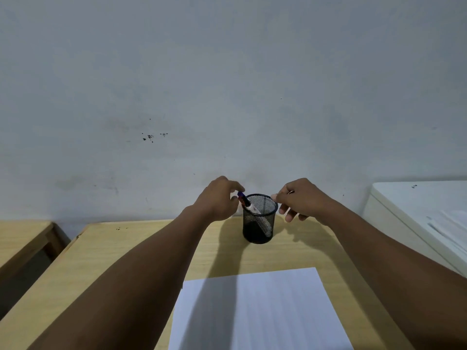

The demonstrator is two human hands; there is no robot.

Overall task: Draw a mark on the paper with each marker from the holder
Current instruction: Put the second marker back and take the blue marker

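The left hand [219,199] is curling its fingertips around the top of a marker [246,202] that is leaning against the left rim of the holder [259,223]; the thumb and forefinger are touching its blue cap, though whether they are actually pinching it cannot be told. The right hand [299,199] is hovering just beside the holder's right rim, fingers loosely bent and gripping nothing, its thumb and forefinger tips close together near the rim.

The holder is a black mesh cup standing upright on the table [121,261], near the far edge by the wall [227,84]. The marker is slanting inside it, white barrel down in the cup, dark collar and cap sticking out above the rim. Whether other markers are sitting inside cannot be told through the mesh.

The paper [260,309] is lying flat on the table nearer the person, well apart from the holder, with no marks showing. Both forearms are casting shadows across it.
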